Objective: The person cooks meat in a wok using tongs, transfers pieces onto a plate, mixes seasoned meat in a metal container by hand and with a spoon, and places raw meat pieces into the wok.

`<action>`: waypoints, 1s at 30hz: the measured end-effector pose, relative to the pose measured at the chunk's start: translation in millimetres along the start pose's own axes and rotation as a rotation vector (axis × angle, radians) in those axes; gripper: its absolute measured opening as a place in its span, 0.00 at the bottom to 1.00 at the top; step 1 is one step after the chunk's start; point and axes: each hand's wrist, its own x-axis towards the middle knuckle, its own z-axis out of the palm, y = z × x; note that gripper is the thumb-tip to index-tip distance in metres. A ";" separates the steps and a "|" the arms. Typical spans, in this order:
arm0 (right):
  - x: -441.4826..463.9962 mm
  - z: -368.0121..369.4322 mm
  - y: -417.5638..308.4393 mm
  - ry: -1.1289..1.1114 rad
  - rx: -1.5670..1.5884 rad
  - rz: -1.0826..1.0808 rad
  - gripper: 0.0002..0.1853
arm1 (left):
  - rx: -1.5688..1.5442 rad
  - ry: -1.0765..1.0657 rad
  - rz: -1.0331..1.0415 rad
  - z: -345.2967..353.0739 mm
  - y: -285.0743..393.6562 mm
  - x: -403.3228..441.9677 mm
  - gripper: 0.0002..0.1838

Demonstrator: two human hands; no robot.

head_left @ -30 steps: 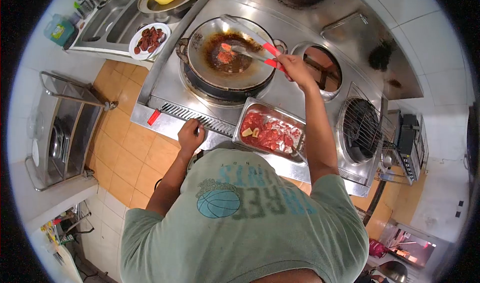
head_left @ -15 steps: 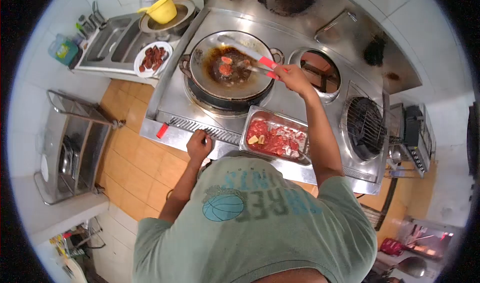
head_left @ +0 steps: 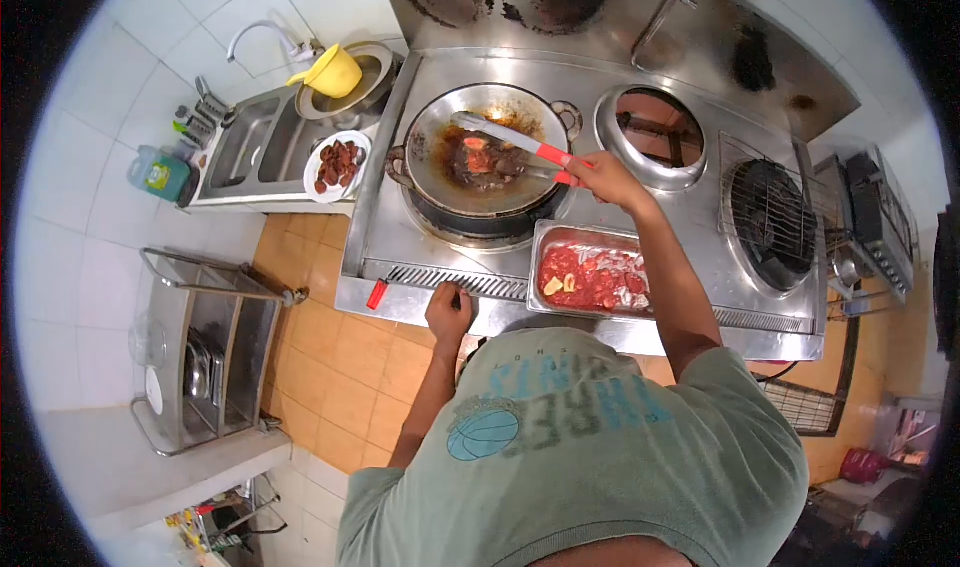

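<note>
My right hand (head_left: 608, 181) is closed around the red grips of metal tongs (head_left: 512, 136), which reach over the wok (head_left: 425, 182) from its right side. One tong arm stretches across the wok; the end of the other is down near the meat pieces (head_left: 487, 159), which sit in dark oil. My left hand (head_left: 449, 313) is curled at the stove's front edge, by the slotted grate (head_left: 495, 284). A small dark spot shows at its fingers; what they hold, if anything, I cannot make out. A metal tray (head_left: 535, 267) with raw red meat (head_left: 590, 272) stands between my arms.
Left of the wok, a white plate (head_left: 322, 189) of browned meat rests beside the double sink (head_left: 245, 147). A yellow dipper (head_left: 336, 71) sits on a large pot. To the right are an open burner ring (head_left: 608, 132) and a wire grill rack (head_left: 775, 192). A metal trolley (head_left: 215, 285) stands at left.
The whole view has shifted, so things appear further right. Within the wok, the tongs have come lower and nearer to the meat. My left hand stays at the stove edge.
</note>
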 end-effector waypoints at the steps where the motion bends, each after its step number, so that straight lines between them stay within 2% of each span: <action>1: -2.1 -0.7 3.0 0.007 0.038 0.019 0.27 | 0.002 0.007 0.015 0.4 0.1 0.2 0.04; 12: -9.1 -1.4 50.4 -0.064 0.319 0.209 0.23 | 0.022 -0.002 0.052 0.1 1.1 1.8 0.04; 15: 0.2 -10.6 61.4 -0.214 0.273 0.242 0.24 | 0.011 -0.014 0.037 0.8 1.0 1.5 0.04; 18: 15.0 -16.5 75.0 -0.265 0.236 0.301 0.24 | 0.026 -0.032 0.048 0.6 -1.1 2.2 0.04; 23: 27.4 -18.4 75.1 -0.239 0.242 0.259 0.26 | 0.026 -0.090 -0.033 -0.5 -0.9 2.4 0.04; 26: 38.3 -14.2 83.8 -0.279 0.283 0.213 0.27 | 0.057 -0.048 0.017 1.4 -0.9 3.3 0.04; 30: 43.5 -5.9 72.8 -0.291 0.325 0.194 0.26 | 0.076 -0.099 -0.063 -0.4 0.4 3.0 0.04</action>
